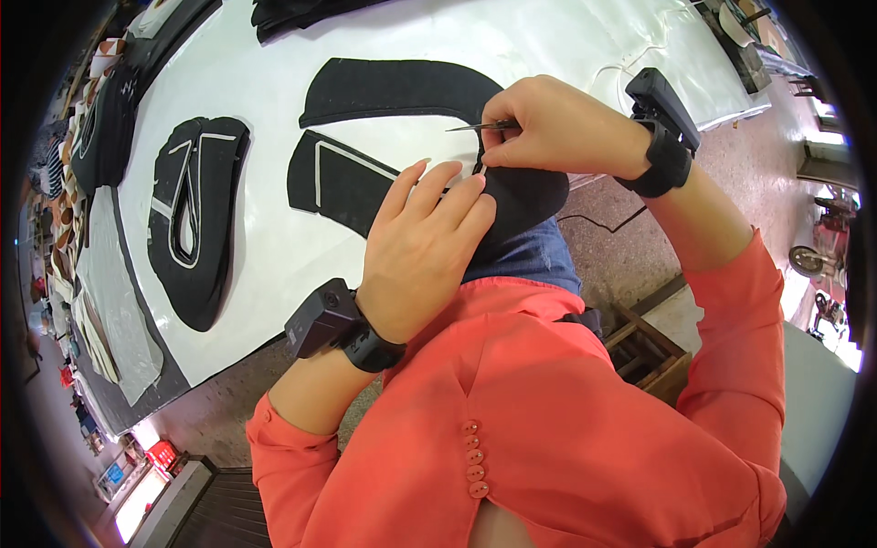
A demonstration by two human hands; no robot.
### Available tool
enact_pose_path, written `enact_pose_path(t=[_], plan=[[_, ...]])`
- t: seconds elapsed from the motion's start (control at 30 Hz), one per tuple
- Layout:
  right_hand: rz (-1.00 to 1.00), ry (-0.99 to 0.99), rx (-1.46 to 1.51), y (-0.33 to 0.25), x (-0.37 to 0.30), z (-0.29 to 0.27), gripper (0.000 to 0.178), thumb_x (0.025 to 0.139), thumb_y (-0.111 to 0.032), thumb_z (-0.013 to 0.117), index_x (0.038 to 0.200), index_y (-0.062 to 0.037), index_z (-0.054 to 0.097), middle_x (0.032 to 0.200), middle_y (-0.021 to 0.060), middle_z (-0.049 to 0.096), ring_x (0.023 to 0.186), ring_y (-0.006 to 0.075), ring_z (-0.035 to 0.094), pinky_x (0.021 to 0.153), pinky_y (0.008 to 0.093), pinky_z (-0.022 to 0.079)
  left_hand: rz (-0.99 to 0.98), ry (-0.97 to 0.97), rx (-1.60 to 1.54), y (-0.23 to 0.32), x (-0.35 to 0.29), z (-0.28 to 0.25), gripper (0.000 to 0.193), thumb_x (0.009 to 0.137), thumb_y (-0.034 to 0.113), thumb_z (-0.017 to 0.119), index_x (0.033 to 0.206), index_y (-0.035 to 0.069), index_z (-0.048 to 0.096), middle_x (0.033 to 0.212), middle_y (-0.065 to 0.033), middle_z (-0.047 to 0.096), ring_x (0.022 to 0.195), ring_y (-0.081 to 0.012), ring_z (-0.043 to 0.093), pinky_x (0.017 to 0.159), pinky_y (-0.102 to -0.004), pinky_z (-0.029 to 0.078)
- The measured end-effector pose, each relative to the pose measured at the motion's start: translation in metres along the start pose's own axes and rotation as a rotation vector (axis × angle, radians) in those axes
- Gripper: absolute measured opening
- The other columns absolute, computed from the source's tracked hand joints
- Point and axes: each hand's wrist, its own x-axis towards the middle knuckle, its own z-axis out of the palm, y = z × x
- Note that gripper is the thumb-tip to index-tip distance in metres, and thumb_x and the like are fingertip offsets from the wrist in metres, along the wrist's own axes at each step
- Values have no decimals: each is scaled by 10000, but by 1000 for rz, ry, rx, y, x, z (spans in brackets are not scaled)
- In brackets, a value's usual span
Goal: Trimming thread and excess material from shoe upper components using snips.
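A curved black fabric piece (397, 87) with narrow white strips along its edges lies on the white table, bent round in a wide loop. My left hand (420, 237) rests flat on its lower arm, fingers stretched out. At the inner edge of the bend, my right hand (539, 128) is closed round a thin, pointed metal tool (464, 127). The tip points left; I cannot tell whether it is tweezers or small scissors. Thumb and fingertips of that hand pinch close to a short bit of white strip (481, 168). The fabric under both hands is partly hidden.
Left of my hands lies a similar folded black piece (212, 247) with white strips. More black fabric (311, 14) sits at the table's far edge. Along the left are a dark bundle (114, 128) and clear plastic (123, 301). A wooden crate (653, 352) stands below the table on the right.
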Motion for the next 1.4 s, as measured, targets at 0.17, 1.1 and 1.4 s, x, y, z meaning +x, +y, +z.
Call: enact_pose_path(t=[0.17,1.1,1.4], plan=[[12,-48,-2,-1,5,-4,218,799,-176,730,785,33,672,623,128,582,568,189,537,570,334,446,-28,43,0,3,0,3,264,801,-20,642,1049,68,661,1214,-41,661,1202,-293,594,1068,-489,456],[-54,-91,-108,5,27,-22,251,787,-214,736,794,31,686,643,146,607,586,264,595,596,363,482,-89,13,-51,15,-11,3,301,819,-2,649,1118,38,653,1342,-91,635,1269,-339,568,1074,-526,436],[92,-14,-13,-24,1,19,227,828,-183,716,815,44,713,660,152,657,624,233,674,621,337,530,-136,45,-55,-17,-42,-17,318,816,2,721,1128,13,662,1278,-142,662,1212,-360,620,1048,-508,481]])
